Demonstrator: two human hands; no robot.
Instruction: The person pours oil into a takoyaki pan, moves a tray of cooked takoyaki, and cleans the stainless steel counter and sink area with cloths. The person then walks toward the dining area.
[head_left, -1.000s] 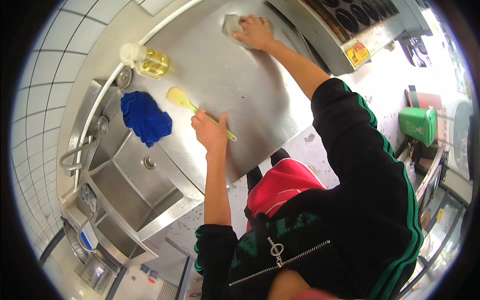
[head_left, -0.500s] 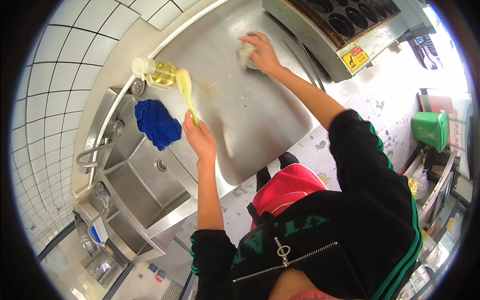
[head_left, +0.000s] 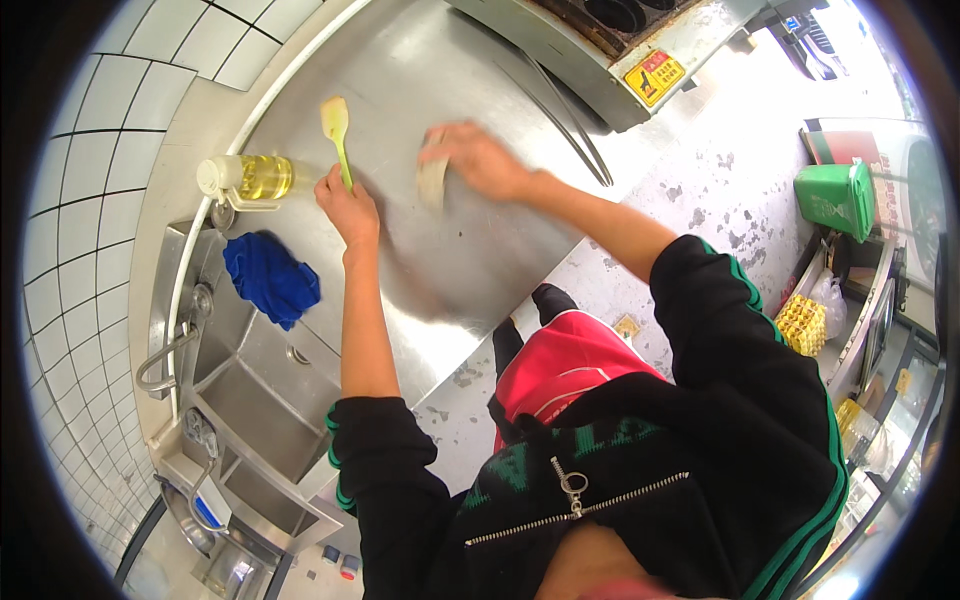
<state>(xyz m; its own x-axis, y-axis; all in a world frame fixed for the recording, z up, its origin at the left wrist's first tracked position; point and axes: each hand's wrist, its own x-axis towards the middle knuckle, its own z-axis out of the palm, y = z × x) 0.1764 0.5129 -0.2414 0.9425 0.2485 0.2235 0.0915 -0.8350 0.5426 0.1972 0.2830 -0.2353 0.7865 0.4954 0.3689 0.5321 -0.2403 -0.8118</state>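
Note:
My left hand (head_left: 352, 214) is closed round the pale green handle of a spatula (head_left: 335, 122); its cream-coloured head points away from me, above the steel counter (head_left: 385, 75). My right hand (head_left: 488, 164), blurred by motion, grips a greyish-white rag (head_left: 432, 184) over the counter's middle. Left of the spatula, a jug of yellow oil (head_left: 265, 178) with a white lid and handle stands at the back edge. A crumpled blue cloth (head_left: 272, 278) lies nearer me, between the jug and the sink.
The steel sink (head_left: 262, 405) with a curved tap (head_left: 158, 382) is at left. A cooking machine with round moulds (head_left: 612, 18) borders the counter at far right, beside long metal rods (head_left: 568, 118). A green bin (head_left: 836, 198) stands to the right.
My left hand has carried the spatula farther from me, past the oil jug. My right hand has moved the rag a little nearer. The whole view has shifted.

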